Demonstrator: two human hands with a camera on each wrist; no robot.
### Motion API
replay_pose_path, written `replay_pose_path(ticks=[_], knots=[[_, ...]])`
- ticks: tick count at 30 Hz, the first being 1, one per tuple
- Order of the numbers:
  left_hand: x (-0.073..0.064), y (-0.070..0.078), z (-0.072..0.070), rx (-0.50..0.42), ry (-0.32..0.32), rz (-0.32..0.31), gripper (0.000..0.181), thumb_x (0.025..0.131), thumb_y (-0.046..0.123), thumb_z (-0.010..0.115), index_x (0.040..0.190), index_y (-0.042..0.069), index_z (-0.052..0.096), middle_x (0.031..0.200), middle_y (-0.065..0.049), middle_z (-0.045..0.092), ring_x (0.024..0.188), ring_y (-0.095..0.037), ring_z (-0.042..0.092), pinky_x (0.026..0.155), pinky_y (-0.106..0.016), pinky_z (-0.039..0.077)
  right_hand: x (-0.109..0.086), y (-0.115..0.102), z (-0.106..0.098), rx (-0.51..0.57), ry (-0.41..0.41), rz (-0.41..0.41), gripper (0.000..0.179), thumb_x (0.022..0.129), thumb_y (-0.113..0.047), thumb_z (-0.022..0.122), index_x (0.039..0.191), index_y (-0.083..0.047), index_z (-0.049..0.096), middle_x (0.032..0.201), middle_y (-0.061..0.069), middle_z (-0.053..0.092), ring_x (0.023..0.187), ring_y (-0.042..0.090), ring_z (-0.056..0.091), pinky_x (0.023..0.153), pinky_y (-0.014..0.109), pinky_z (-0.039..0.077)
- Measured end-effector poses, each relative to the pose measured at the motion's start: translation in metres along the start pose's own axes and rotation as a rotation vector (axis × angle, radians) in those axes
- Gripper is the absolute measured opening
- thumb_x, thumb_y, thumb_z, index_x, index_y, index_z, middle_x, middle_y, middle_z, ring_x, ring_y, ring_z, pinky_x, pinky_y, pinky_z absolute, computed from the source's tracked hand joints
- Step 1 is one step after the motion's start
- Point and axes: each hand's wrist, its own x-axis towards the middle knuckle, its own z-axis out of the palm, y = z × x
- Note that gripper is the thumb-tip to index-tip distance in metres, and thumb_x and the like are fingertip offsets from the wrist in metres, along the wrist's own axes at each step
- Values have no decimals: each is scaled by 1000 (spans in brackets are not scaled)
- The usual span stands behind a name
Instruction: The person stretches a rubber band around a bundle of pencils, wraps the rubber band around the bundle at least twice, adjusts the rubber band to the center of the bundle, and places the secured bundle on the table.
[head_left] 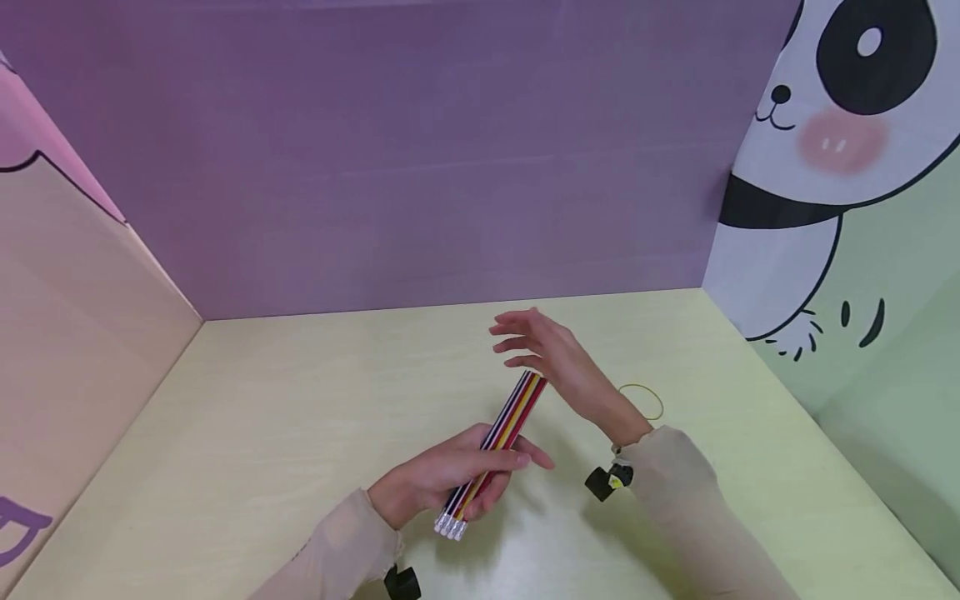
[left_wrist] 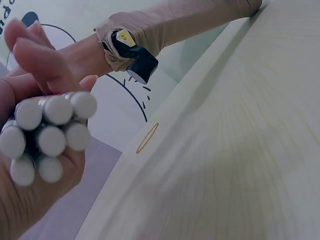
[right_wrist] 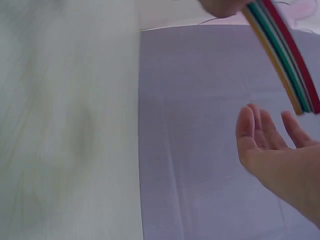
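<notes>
- while the left hand point(head_left: 442, 479) keeps its fingers curled round a bundle of pencils point(head_left: 495, 446), eraser ends toward the person, the right hand point(head_left: 551, 354) hovers just past the bundle's far tips with fingers spread and nothing in it
- looks to me like the bundling step: pencils gathered and gripped, band not on them
- the yellow rubber band point(head_left: 642, 401) lies flat on the table, right of the pencils and just beyond the right wrist, touching neither hand
- my guess at what's needed next: the free hand has to go back to that band and pinch it up, while the other holds the pencils tight so they don't fan out
- from the left wrist view you see the white eraser ends point(left_wrist: 47, 137) packed together in the palm, so the grip seems solid
- table point(head_left: 300, 433) under the pencils is pale yellowish wood grain
- behind the pencils a purple wall point(head_left: 420, 167); right of them a green wall with a cartoon panda point(head_left: 840, 125); left of them a pinkish panel point(head_left: 67, 283)
</notes>
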Motion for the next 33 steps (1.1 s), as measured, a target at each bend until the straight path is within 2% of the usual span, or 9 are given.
replay_pose_path(ticks=[4, 8, 12, 15, 19, 21, 26, 30, 33], knots=[[0, -1, 1, -10, 21, -5, 32, 102, 20, 55, 124, -3, 59, 48, 6, 46, 33, -3, 39, 34, -20, 33, -1, -6, -1, 58, -51, 32, 66, 108, -50, 19, 141, -2, 49, 142, 19, 53, 130, 34, 50, 111, 48, 39], [1, -4, 1, 2, 39, -28, 29, 102, 20, 56, 120, -2, 59, 46, 7, 41, 34, -2, 36, 34, -20, 29, -3, -4, 6, -198, -174, 152, 70, 104, -63, 15, 137, -21, 60, 141, -3, 57, 136, 24, 46, 116, 48, 30], [2, -6, 2, 38, 77, -44, 31, 101, 25, 60, 119, 1, 60, 47, 5, 43, 33, -4, 38, 33, -21, 31, -5, -2, 14, -397, -192, 234, 62, 99, -71, 20, 125, -40, 67, 133, -21, 60, 136, 20, 43, 115, 49, 26], [3, -7, 3, 53, 94, -48, 33, 99, 27, 62, 121, 2, 60, 48, 4, 46, 33, -6, 39, 33, -21, 33, -5, 2, 18, -434, -199, 168, 48, 104, -58, 33, 122, -32, 70, 120, -14, 68, 126, 19, 54, 109, 44, 37], [5, -10, 5, 35, 84, -33, 39, 100, 22, 61, 130, -2, 54, 51, 4, 51, 33, -5, 39, 34, -20, 31, -5, 10, 21, -529, -190, 63, 28, 104, -35, 53, 120, -19, 70, 95, -7, 74, 98, 20, 70, 84, 32, 52], [7, -11, 7, 40, 101, -17, 41, 100, 21, 60, 132, -4, 51, 52, 4, 53, 32, -5, 39, 33, -20, 30, -4, 15, 22, -503, -163, 47, 23, 102, -27, 57, 116, -14, 70, 88, 0, 74, 88, 27, 71, 76, 29, 55], [10, -14, 11, 82, 203, 5, 41, 99, 24, 63, 128, -2, 54, 53, 1, 55, 33, -7, 40, 35, -21, 32, 0, 24, 21, -208, -107, 76, 16, 101, -14, 59, 110, -7, 70, 85, 16, 72, 88, 47, 66, 79, 36, 59], [10, -15, 11, 94, 207, 13, 38, 99, 23, 63, 125, -4, 55, 53, 0, 55, 34, -8, 41, 35, -22, 33, 1, 23, 17, -120, -105, 134, 20, 103, -19, 57, 113, -6, 69, 91, 16, 72, 95, 49, 64, 84, 40, 58], [11, -13, 9, 98, 192, 29, 35, 99, 21, 63, 122, -5, 55, 53, 0, 55, 33, -7, 41, 34, -21, 33, 2, 19, 11, -140, -73, 182, 35, 105, -34, 50, 115, -5, 66, 98, 17, 72, 100, 43, 66, 89, 42, 56]])
